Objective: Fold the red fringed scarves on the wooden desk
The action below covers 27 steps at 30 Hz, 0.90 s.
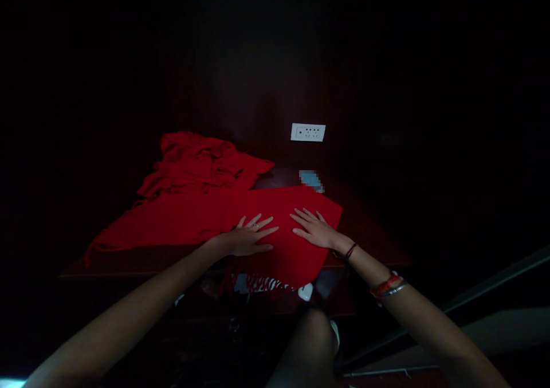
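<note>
A red fringed scarf [180, 219] lies spread across a dark wooden table [369, 233], its tasselled end hanging over the near edge. My left hand [249, 239] rests flat on the cloth, fingers stretched out, a ring on one finger. My right hand [313, 227] lies flat on the same cloth just to the right, fingers spread, with bracelets on the wrist and forearm. Behind the scarf sits a crumpled heap of red fabric [201, 161].
A white wall socket plate [307, 132] is set in the dark panel behind the table. A small pale object [310, 179] lies on the table near the scarf's far edge. The room is very dark. My knee [311, 330] shows below the table edge.
</note>
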Available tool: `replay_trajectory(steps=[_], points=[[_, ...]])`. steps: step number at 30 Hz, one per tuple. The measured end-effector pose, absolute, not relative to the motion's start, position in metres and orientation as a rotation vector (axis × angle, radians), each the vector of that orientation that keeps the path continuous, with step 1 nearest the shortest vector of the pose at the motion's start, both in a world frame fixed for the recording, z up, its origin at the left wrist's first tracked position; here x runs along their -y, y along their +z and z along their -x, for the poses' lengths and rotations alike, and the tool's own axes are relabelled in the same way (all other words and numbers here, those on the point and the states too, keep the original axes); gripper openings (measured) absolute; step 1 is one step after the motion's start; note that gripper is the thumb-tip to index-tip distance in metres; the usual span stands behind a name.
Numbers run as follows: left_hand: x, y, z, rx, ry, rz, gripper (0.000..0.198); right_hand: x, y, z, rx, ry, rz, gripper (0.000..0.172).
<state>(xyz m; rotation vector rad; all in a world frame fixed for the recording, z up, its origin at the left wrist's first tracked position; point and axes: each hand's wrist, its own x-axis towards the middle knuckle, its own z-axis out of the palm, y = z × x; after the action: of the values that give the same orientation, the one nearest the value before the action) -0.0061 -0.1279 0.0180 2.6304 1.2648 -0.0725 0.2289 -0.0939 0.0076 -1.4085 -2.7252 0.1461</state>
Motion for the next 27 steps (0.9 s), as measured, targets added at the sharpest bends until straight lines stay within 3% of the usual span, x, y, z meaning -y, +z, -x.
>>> replay_trajectory(steps=[12, 18, 24, 27], points=[[0.124, 0.017, -0.014, -1.408, -0.069, -2.496, 0.068, 0.083, 0.01, -0.244, 2.742, 0.147, 1.441, 0.055], [0.115, 0.04, -0.016, -1.351, -0.192, -2.411, 0.074, 0.071, 0.015, -0.255, 2.698, 0.208, 1.365, 0.057], [0.052, 0.047, -0.041, -1.516, 0.14, -2.474, 0.064, 0.033, 0.024, -0.273, 2.38, -0.011, 1.732, 0.059], [0.022, 0.033, -0.068, -1.581, 0.241, -2.44, 0.062, 0.015, 0.027, -0.28, 2.234, -0.022, 1.923, 0.052]])
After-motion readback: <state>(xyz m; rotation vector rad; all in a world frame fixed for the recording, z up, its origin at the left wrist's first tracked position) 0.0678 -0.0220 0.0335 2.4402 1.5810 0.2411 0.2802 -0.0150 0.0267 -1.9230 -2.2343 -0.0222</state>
